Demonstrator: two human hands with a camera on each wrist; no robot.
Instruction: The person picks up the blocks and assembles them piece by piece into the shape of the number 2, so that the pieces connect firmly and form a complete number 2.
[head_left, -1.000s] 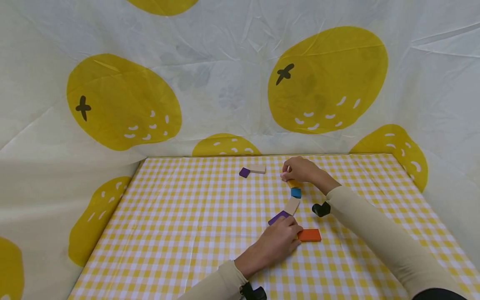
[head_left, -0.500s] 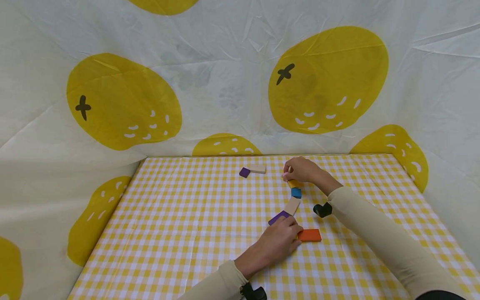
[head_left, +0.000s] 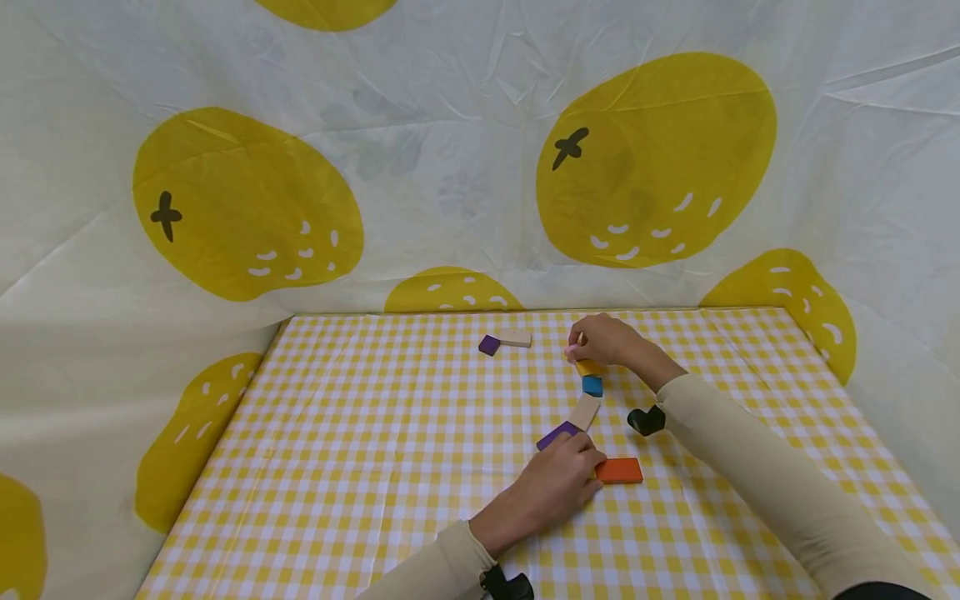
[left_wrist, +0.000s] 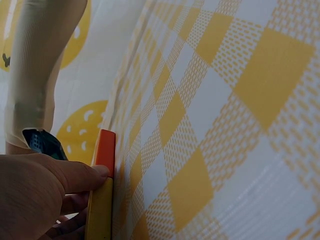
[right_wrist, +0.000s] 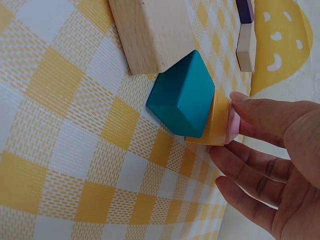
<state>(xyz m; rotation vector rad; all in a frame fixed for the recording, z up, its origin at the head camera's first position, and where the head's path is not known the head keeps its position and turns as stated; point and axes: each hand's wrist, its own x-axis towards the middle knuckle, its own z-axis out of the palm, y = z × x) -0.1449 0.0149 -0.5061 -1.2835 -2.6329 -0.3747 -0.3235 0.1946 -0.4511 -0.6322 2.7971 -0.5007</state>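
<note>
My right hand (head_left: 603, 340) pinches a small pink block (right_wrist: 233, 125) between thumb and fingers, right against the end of a yellow block (head_left: 588, 367). A blue block (head_left: 592, 386) adjoins that yellow one, then come a pale wooden block (head_left: 583, 412) and a purple block (head_left: 557, 435), forming a bent row. At the near end, my left hand (head_left: 551, 479) holds another yellow block (left_wrist: 100, 212), mostly hidden under it in the head view. Its thumb lies at the seam where this block meets an orange-red block (head_left: 619, 471).
Near the back edge of the table lie a dark purple block (head_left: 489, 345) and a pale wooden block (head_left: 516, 338), end to end. A yellow-checked cloth (head_left: 337, 467) covers the table. Behind it hangs a white sheet (head_left: 450, 167) printed with big yellow fruit.
My right hand has shifted slightly to the right with the pink block, which shows more clearly between its fingertips. The left hand and the other blocks look almost unchanged.
</note>
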